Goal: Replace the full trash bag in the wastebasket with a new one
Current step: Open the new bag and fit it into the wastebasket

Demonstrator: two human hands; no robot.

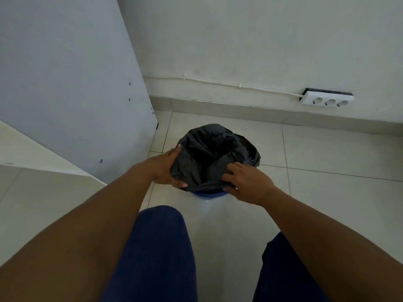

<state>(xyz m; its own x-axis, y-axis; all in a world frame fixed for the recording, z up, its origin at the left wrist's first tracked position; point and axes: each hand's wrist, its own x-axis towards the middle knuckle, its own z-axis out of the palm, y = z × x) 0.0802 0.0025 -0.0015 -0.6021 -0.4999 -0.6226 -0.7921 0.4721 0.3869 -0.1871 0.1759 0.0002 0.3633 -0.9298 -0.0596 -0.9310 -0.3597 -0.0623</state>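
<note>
Centre of frame: the wastebasket [208, 194] stood on the tiled floor [327, 153], only a blue sliver of its near rim showing under the black trash bag [213, 149], which draped over the whole opening. Your left hand [168, 168] was cupped round the bag's left edge, thumb along the top fold and fingers curled under the plastic, gripping it. Your right hand [246, 182] lay on the near right edge, fingers bent and pinching gathered plastic against the rim. The mouth of the bag gaped dark; whether anything lay inside, you could not tell from this view. Judging by the task, either you were loosening a full bag from the rim or seating a fresh one, and the picture did not settle which. No second bag, tied or folded, showed anywhere in frame. So at best the job looked partway: the bag was in the basket and in both hands, and lifting out, carrying off or final tucking remained. Upper right: a power strip [327, 99] against the wall. Left: a grey cabinet panel [65, 83].
</note>
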